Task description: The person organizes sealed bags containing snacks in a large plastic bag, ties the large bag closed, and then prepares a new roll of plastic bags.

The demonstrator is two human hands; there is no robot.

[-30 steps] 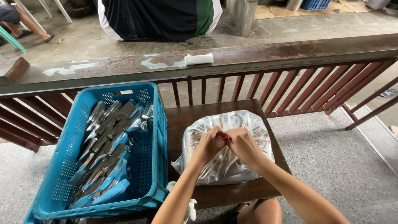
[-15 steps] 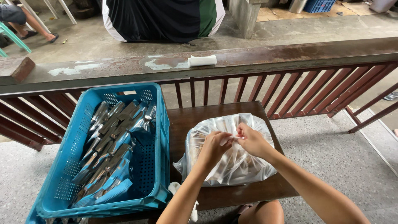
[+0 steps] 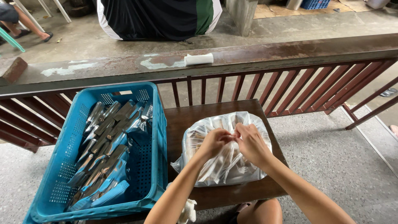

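Observation:
A clear plastic bag [image 3: 226, 166], bulging with pale contents, sits on a small dark wooden table [image 3: 195, 118]. My left hand [image 3: 214, 142] and my right hand [image 3: 250, 143] meet above the top of the bag, fingers pinched on its gathered plastic. Both hands touch each other at the fingertips. What lies inside the bag is blurred by the plastic.
A blue plastic crate [image 3: 155, 137] full of several clear-wrapped flat packets [image 3: 107, 145] stands on the table's left. A reddish-brown railing [image 3: 257, 54] with a white rolled item [image 3: 199, 59] on top runs behind. A white cloth [image 3: 188, 210] hangs at the table's near edge.
The hands stay on the bag's top, shifting slightly right. The view has drifted a little; bag and crate have not moved.

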